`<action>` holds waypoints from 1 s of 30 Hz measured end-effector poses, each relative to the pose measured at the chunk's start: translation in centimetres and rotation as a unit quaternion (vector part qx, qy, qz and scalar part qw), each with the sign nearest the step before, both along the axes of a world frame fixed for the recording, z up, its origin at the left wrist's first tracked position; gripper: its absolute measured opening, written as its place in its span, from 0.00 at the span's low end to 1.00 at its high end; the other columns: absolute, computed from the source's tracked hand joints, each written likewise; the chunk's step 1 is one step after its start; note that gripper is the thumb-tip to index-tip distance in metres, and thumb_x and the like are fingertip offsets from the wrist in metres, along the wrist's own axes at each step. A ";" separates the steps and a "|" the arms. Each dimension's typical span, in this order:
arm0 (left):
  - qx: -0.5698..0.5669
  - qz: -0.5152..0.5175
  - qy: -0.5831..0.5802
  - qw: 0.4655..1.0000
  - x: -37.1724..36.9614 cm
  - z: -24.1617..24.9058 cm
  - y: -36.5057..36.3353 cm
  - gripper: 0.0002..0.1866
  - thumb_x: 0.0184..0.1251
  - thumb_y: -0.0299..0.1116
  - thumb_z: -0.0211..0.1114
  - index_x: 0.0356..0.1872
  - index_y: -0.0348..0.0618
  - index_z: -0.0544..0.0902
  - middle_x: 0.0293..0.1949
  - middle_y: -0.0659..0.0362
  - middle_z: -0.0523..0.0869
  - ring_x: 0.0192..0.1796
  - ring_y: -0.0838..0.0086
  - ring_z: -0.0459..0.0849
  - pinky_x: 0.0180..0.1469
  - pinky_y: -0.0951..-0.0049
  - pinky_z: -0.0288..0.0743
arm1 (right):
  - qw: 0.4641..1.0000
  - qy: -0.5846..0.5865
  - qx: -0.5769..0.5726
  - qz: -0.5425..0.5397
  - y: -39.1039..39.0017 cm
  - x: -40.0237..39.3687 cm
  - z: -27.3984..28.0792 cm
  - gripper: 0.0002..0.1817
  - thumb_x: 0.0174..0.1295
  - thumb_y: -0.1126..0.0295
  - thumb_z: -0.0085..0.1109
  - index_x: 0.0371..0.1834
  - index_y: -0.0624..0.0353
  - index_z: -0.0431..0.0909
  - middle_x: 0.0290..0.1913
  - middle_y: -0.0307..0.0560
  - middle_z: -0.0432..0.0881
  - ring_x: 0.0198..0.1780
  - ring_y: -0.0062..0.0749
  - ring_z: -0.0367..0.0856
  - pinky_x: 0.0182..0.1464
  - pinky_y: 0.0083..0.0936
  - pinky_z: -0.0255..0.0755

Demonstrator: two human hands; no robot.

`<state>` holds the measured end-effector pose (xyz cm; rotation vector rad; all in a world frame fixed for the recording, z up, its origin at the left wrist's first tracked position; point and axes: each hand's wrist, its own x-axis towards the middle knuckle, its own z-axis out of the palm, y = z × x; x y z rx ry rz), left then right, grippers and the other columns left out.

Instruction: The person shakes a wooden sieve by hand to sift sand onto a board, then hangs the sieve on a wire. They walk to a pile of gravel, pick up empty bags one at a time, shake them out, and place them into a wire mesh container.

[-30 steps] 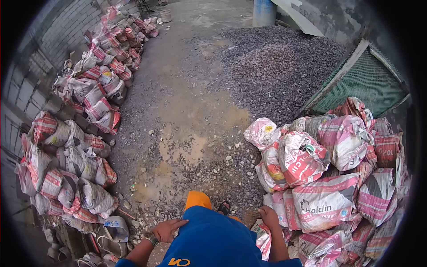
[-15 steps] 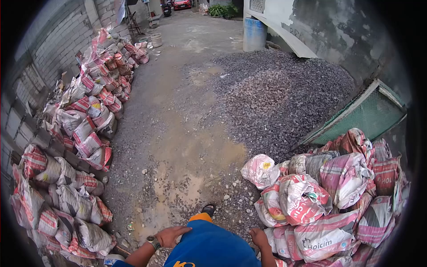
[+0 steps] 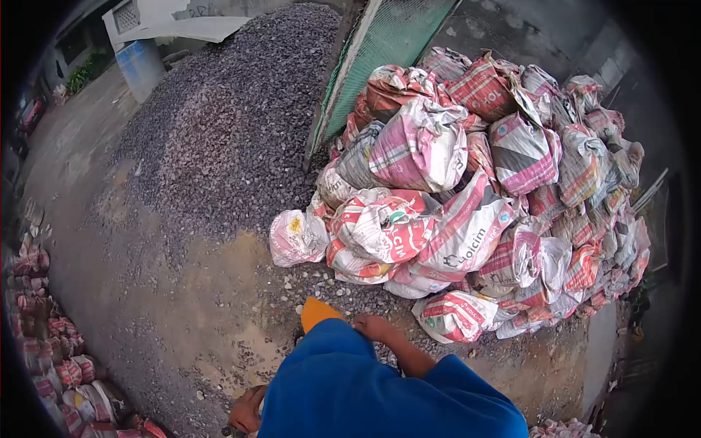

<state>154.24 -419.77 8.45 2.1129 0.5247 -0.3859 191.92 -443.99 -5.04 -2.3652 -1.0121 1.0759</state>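
Note:
My right hand [image 3: 372, 327] hangs beside the orange-trimmed blue clothing [image 3: 319, 314], fingers loosely curled with nothing seen in them. It is apart from the nearby filled cement sacks; a red and white sack [image 3: 456, 317] lies low on that side and a white and pink one [image 3: 298, 238] sits at the pile's near-left end. Down at the lower edge, my left hand [image 3: 247, 410] is partly cut off by the clothing, its fingers loosely extended and no object visible in it. Neither hand touches a sack. Several sacks bear Holcim print, like the white and red sack [image 3: 467, 237].
A large heap of dark gravel [image 3: 270, 87] rises behind the sacks. Against the pile leans a green mesh screen [image 3: 398, 47]. A blue drum [image 3: 140, 69] stands at the far left. More sacks [image 3: 77, 369] line the lower left. The ground [image 3: 175, 306] is muddy and stony.
My view has swung right, bringing the right-hand sack pile to the middle. My body has turned toward it, and my left hand has come off the front of the clothing to its side.

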 end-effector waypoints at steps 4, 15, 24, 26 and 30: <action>-0.017 -0.014 -0.010 1.000 2.0 -1.1 4.0 0.38 0.51 0.55 0.63 0.65 0.51 0.69 0.61 0.48 0.74 0.59 0.51 0.75 0.59 0.56 0.71 | 0.999 0.005 -0.023 -0.040 0.9 0.7 -0.7 0.19 0.65 0.53 0.48 0.48 0.55 0.78 0.48 0.56 0.81 0.50 0.53 0.79 0.53 0.42 0.71; 0.089 -0.008 0.045 0.995 9.3 -1.3 16.9 0.44 0.43 0.57 0.68 0.65 0.49 0.69 0.61 0.52 0.74 0.60 0.55 0.75 0.60 0.55 0.70 | 0.998 0.047 0.011 -0.051 14.4 8.8 -6.2 0.17 0.65 0.57 0.49 0.45 0.59 0.79 0.45 0.56 0.82 0.48 0.53 0.79 0.51 0.41 0.72; 0.081 -0.021 0.074 0.994 15.9 -0.5 25.1 0.50 0.33 0.62 0.71 0.64 0.53 0.70 0.61 0.56 0.75 0.61 0.57 0.75 0.64 0.56 0.66 | 0.989 0.092 0.062 -0.100 20.4 15.0 -7.4 0.17 0.64 0.56 0.54 0.44 0.60 0.79 0.40 0.54 0.83 0.45 0.44 0.81 0.49 0.33 0.72; 0.079 -0.022 0.079 0.993 16.4 -0.8 26.3 0.50 0.33 0.61 0.72 0.64 0.52 0.70 0.61 0.55 0.75 0.61 0.57 0.75 0.64 0.55 0.66 | 0.986 0.110 0.027 -0.123 21.5 16.0 -7.2 0.18 0.64 0.55 0.53 0.45 0.59 0.79 0.41 0.56 0.82 0.46 0.50 0.81 0.49 0.37 0.72; 0.064 -0.016 0.082 0.994 17.8 -0.6 28.8 0.49 0.33 0.59 0.73 0.64 0.52 0.71 0.61 0.55 0.75 0.61 0.57 0.75 0.64 0.56 0.66 | 0.987 0.077 0.024 -0.136 22.9 16.3 -8.5 0.19 0.63 0.55 0.55 0.45 0.59 0.78 0.41 0.55 0.83 0.45 0.46 0.82 0.49 0.34 0.73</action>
